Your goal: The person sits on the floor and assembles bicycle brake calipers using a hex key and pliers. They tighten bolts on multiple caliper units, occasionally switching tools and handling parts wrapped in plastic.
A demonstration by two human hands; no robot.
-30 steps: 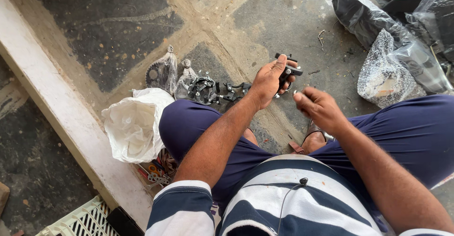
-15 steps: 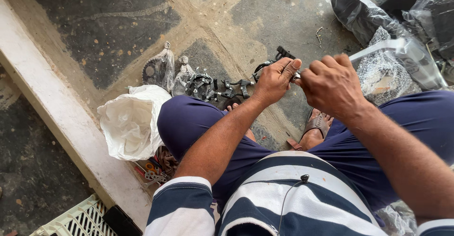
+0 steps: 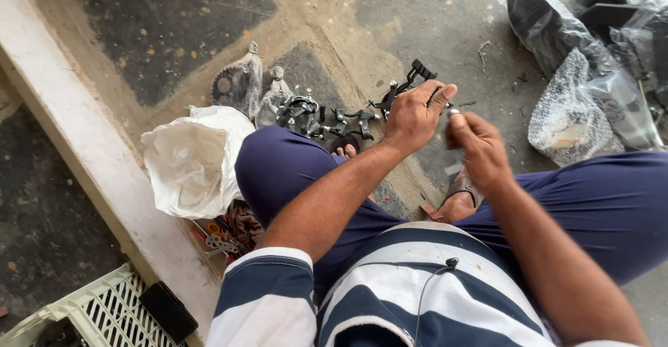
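Left hand: we find the left hand (image 3: 415, 114) closed around a black metal bracket part (image 3: 407, 86), fingers wrapped over its near end, the far end sticking out beyond the knuckles toward the floor.
Right hand: the right hand (image 3: 479, 151) is pinched shut on a small pale piece (image 3: 454, 113) at its fingertips; motion blur keeps us from telling what the piece is.
Position of the work: both hands meet above the gap between the knees, just beside one another, so in our judgement one steadies the bracket while the other works at its end.
Loose stock: black metal parts (image 3: 327, 119) lie on the stone floor (image 3: 390, 20) just ahead of the left knee, within reach.
Bags: a white plastic bag (image 3: 191, 163) sits against the left thigh; clear packets of parts (image 3: 240, 83) lie beyond it.
Right side: grey bagged goods (image 3: 577, 103) lie near the right knee.
Edge: a white ledge (image 3: 76, 145) runs along the left, with a pale crate (image 3: 97, 312) below.
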